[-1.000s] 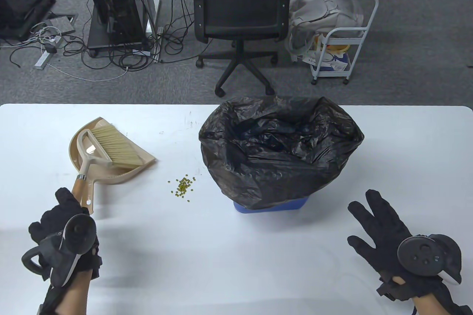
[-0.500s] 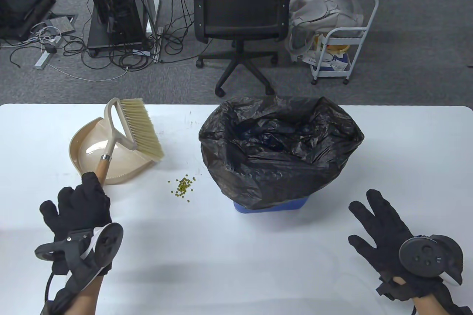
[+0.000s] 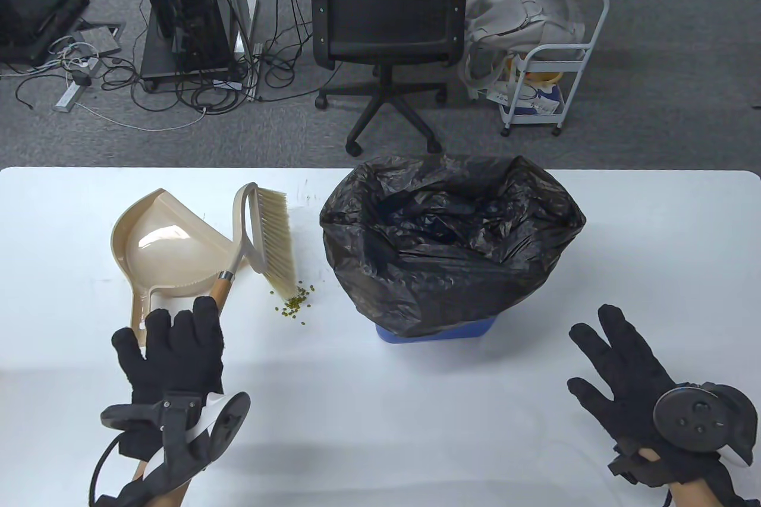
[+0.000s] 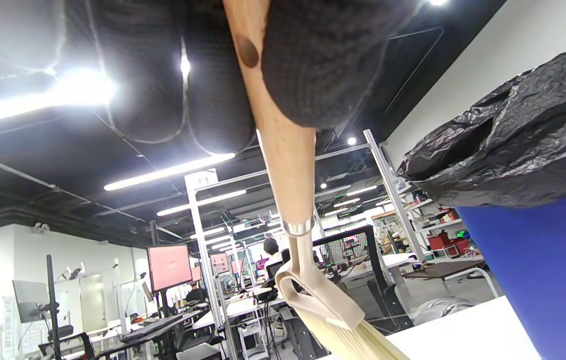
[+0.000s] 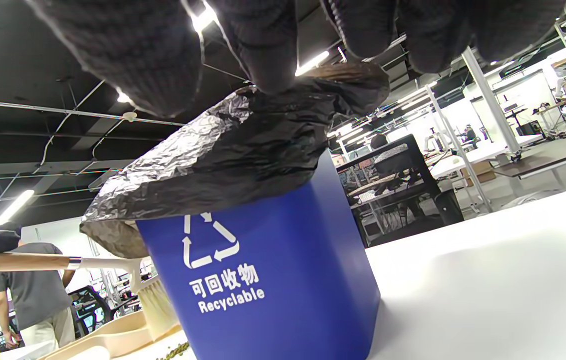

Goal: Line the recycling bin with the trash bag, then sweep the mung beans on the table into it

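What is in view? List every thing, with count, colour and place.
bin: one, blue, table centre
bag: one, black, lining the bin
beans: small pile, green, left of the bin
brush: one, beige with wooden handle, bristles at the beans
dustpan: one, beige, table left
table: one, white
chair: one, black, behind the table
cart: one, white, right of the chair
left hand: black glove, grips the brush handle
right hand: black glove, fingers spread, table right

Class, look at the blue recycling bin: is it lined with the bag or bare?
Lined: the black bag is spread over the bin's rim.
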`<state>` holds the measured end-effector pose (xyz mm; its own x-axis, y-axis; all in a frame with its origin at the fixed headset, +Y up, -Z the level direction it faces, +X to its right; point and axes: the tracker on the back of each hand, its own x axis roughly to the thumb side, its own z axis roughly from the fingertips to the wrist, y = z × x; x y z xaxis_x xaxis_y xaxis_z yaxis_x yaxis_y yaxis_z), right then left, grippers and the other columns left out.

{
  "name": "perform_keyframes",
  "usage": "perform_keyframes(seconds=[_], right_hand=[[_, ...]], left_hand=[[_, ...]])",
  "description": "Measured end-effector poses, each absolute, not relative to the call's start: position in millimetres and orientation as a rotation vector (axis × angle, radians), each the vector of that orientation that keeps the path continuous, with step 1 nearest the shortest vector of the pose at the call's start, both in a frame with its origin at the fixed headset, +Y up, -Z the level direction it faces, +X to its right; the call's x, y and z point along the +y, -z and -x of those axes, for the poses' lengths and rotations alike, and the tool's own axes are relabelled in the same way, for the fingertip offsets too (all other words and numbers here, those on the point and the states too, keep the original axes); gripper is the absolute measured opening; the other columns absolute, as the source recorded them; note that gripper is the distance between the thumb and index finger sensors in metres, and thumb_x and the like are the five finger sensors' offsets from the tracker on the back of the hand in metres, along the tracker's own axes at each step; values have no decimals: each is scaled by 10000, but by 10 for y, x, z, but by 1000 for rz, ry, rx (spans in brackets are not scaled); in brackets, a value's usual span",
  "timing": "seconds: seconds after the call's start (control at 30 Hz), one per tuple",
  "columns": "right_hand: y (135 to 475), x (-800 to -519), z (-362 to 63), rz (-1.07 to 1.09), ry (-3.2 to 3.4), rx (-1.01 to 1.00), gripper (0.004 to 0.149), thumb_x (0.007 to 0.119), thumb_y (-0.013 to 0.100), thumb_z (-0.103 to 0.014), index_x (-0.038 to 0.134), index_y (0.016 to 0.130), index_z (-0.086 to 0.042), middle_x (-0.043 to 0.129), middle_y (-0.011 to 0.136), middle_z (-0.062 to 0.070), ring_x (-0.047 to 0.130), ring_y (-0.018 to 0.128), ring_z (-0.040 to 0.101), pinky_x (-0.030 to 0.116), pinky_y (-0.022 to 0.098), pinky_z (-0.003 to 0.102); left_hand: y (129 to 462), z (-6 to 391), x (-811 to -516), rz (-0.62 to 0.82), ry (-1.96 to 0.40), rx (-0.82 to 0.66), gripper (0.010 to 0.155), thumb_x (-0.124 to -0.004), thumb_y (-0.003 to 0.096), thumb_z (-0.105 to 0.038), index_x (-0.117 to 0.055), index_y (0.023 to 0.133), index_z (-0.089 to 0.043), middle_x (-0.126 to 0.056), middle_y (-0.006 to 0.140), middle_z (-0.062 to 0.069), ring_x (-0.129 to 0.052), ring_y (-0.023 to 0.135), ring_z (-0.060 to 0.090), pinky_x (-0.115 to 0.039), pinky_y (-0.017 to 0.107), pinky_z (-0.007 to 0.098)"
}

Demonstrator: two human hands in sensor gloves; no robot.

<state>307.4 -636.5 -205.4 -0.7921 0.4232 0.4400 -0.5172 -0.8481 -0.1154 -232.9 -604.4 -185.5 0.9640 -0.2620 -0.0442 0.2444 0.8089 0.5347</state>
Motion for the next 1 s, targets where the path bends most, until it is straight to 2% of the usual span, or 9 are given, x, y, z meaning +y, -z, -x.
perform_keyframes(seconds=[0.37, 0.67, 1.0], right_hand=[[2028, -6370, -3052, -574, -2558, -327, 743, 770, 498, -463, 617, 1123, -92, 420, 1118, 416, 547, 927, 712, 558, 605, 759], [2007, -6372, -3042, -583, -2553, -334, 741, 770, 498, -464, 620, 1121, -93, 423, 1117, 416, 550, 926, 712, 559, 605, 758], [1990, -6384, -3016, -601, -2550, -328, 739, 770, 498, -464, 623, 1120, -94, 425, 1117, 415, 553, 926, 710, 561, 604, 758]], left_hand=[[1701, 2304, -6222, -529, 468, -76, 605, -916, 454, -204, -801, 1030, -61, -966, 865, 235, -926, 832, 600, -626, 603, 875], [1640, 2166, -6368, -565, 492, -97, 603, -921, 453, -202, -795, 1025, -56, -966, 863, 236, -941, 817, 586, -635, 598, 867], [1756, 1892, -6380, -575, 484, -120, 598, -926, 451, -198, -806, 1020, -62, -969, 862, 238, -944, 809, 592, -628, 598, 872]])
